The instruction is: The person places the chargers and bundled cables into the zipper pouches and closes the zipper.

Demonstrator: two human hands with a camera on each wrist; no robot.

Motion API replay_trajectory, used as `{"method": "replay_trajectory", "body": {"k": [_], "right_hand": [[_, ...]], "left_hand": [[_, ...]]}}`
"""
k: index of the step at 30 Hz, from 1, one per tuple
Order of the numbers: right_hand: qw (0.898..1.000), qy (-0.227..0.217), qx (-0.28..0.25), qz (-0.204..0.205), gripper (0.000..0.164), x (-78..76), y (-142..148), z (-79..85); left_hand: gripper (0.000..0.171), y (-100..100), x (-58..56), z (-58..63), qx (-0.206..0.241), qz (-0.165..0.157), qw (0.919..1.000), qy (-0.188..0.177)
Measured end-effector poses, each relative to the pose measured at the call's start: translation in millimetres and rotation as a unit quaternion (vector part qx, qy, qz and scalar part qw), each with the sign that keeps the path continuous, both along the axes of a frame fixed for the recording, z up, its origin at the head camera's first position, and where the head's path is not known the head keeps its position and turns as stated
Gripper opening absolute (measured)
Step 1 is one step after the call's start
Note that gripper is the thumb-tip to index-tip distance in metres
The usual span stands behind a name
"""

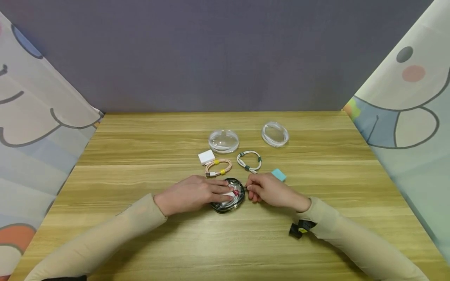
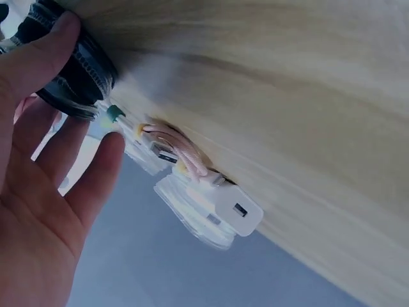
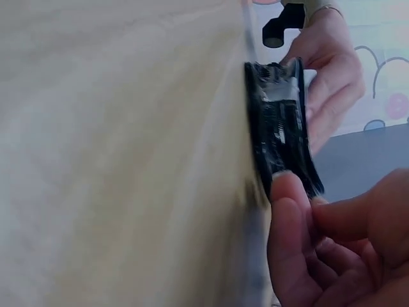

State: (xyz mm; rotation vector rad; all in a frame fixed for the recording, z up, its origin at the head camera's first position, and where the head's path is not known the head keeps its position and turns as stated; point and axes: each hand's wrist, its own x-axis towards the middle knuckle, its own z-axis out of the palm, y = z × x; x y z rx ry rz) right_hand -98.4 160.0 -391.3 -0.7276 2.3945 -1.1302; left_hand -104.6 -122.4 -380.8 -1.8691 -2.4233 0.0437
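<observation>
A round clear pouch (image 1: 229,207) with black edging lies on the table, with pale and red contents showing through its top. My left hand (image 1: 197,192) holds it, fingers laid across the top; the left wrist view shows the thumb (image 2: 51,54) against its black side. My right hand (image 1: 272,190) pinches at the pouch's right edge between thumb and index finger (image 3: 291,220). The small part between these fingertips is too hidden to tell. Beyond the pouch lie a pink charging cable (image 1: 228,167) with yellow ties and a white cable (image 1: 240,159) with dark green ties.
A white charger plug (image 1: 206,156) stands left of the pink cable. Two coiled white cables in clear round packs, one left (image 1: 223,149) and one right (image 1: 275,143), lie farther back. A light blue block (image 1: 279,174) sits behind my right hand. A grey panel (image 1: 225,54) rises behind the table.
</observation>
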Motion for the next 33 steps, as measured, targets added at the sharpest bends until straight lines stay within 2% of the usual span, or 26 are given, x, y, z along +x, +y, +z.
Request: {"method": "replay_trajectory", "body": {"k": [5,8,12,19,28,30,33], "right_hand": [[0.999,0.028,0.004,-0.021,0.012,-2.7,-4.1,-1.7],[0.998,0.052,0.025,-0.025,0.01,-4.1,-6.1,-0.8],[0.996,0.068,0.049,-0.021,0.009,-5.8,-7.9,0.8],[0.994,0.079,0.067,-0.014,0.013,-4.6,-7.0,2.8],[0.996,0.072,0.043,0.028,0.02,-4.3,-2.0,3.0],[0.997,0.062,0.037,0.034,0.02,-5.0,-0.5,2.6],[0.999,0.023,0.023,0.03,0.019,-5.1,1.5,1.3]], "left_hand": [[0.049,-0.8,-1.6,2.5,0.001,-0.017,0.9991,0.039],[0.051,-1.3,0.4,4.1,-0.005,-0.041,0.9974,0.058],[0.051,-1.4,3.2,5.0,-0.009,-0.061,0.9967,0.052],[0.049,0.0,1.6,2.7,-0.005,-0.043,0.9989,0.019],[0.051,2.2,2.2,0.6,-0.009,-0.014,0.9997,0.019],[0.051,2.7,2.0,0.7,-0.008,-0.013,0.9998,0.015],[0.051,2.2,1.4,1.2,0.0,-0.016,0.9998,0.01]]}}
